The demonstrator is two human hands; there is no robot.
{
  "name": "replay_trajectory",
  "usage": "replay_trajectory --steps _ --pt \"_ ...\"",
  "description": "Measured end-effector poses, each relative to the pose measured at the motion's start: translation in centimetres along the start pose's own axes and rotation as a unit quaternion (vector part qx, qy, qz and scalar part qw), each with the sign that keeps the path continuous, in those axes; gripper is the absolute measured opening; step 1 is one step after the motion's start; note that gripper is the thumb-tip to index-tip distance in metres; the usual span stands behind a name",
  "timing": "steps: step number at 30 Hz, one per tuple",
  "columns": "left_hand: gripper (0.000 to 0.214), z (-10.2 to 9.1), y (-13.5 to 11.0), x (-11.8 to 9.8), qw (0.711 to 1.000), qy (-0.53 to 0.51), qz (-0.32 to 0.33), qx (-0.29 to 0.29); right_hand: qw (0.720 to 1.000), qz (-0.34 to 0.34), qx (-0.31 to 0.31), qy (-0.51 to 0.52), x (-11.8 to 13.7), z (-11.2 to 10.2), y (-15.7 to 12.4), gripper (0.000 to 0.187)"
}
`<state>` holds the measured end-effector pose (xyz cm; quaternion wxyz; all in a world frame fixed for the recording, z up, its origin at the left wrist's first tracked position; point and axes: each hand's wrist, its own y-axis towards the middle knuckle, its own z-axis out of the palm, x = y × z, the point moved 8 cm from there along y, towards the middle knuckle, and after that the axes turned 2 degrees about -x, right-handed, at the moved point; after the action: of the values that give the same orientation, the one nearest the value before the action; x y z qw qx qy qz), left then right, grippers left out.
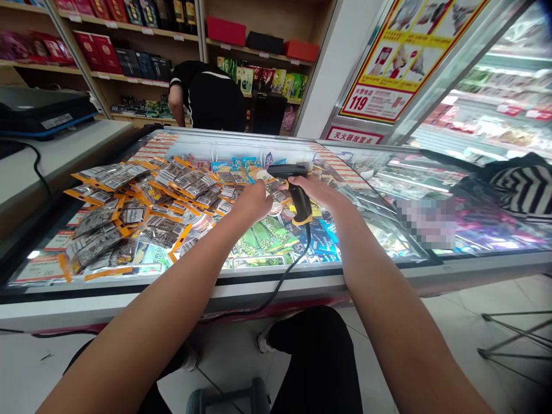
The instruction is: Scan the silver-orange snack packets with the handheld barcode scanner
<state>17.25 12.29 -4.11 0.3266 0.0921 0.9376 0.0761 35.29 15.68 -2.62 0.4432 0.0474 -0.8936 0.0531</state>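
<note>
My right hand (314, 190) is closed around the grip of a black and yellow barcode scanner (294, 192), whose head points left over the freezer's glass lid (388, 241). Its black cable hangs down over the freezer's front edge. My left hand (254, 201) reaches to the orange-edged snack packets (129, 215) spread over the glass, fingers curled on a packet just left of the scanner. What exactly those fingers pinch is hidden by the hand.
A person in black (209, 95) bends at the wooden shelves behind the freezer. A grey counter (64, 152) with a black device stands at left. A striped bag (521, 187) lies on the glass at right. A metal frame (513, 339) stands on the floor.
</note>
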Motion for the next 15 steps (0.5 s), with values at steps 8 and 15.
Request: replay_trajectory --steps 8,15 --pt "0.058 -0.6 1.1 1.5 0.987 -0.140 -0.015 -0.080 0.962 -0.025 0.147 0.229 1.6 4.4 -0.4 0.036" --pt "0.073 -3.2 1.8 4.1 0.929 -0.272 -0.050 -0.246 0.945 -0.023 0.114 0.305 3.2 2.9 -1.9 0.031"
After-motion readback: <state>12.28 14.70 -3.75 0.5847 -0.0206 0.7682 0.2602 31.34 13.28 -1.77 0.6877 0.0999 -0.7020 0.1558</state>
